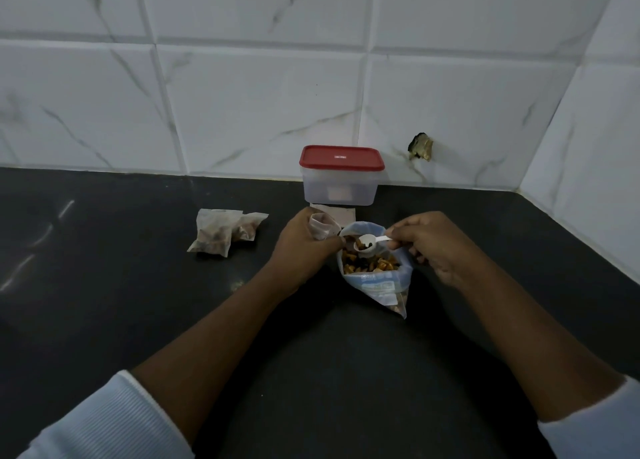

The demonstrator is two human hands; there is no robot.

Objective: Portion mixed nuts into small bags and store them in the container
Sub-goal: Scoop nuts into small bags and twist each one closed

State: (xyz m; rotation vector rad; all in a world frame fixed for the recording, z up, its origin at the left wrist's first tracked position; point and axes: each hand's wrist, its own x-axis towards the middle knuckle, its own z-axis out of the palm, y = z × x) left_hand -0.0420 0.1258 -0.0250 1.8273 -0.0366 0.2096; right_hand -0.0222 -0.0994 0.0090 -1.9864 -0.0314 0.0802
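Here, a big see-through plastic bag with a blue label (377, 285) lies on the dark tabletop (104, 303), right in front of the person. Its mouth is open and faces up. Its bottom corner points back toward the person, a little to the right. Inside are mixed nuts (370, 264), brown and yellow with some dark bits.

The right hand (429, 247) pinches the handle of a small white plastic spoon (372, 240) with curled fingers. The spoon lies sideways over the big bag's mouth, with its handle to the right and its bowl to the left. A few dark bits sit in the bowl.

The left hand (301, 244) is at the big bag's left edge. Its fingers are curled round a small clear plastic bag (320, 226) that sticks out of the top of the fist. I cannot tell if anything is in it.

Behind the hands, a clear plastic box with a red lid (341, 185) stands by the white tiled wall (242, 95). The lid is on. Something pale shows through the box, too blurry to name.

To the left, two small filled bags (221, 233) lie touching each other, with brown nuts inside.
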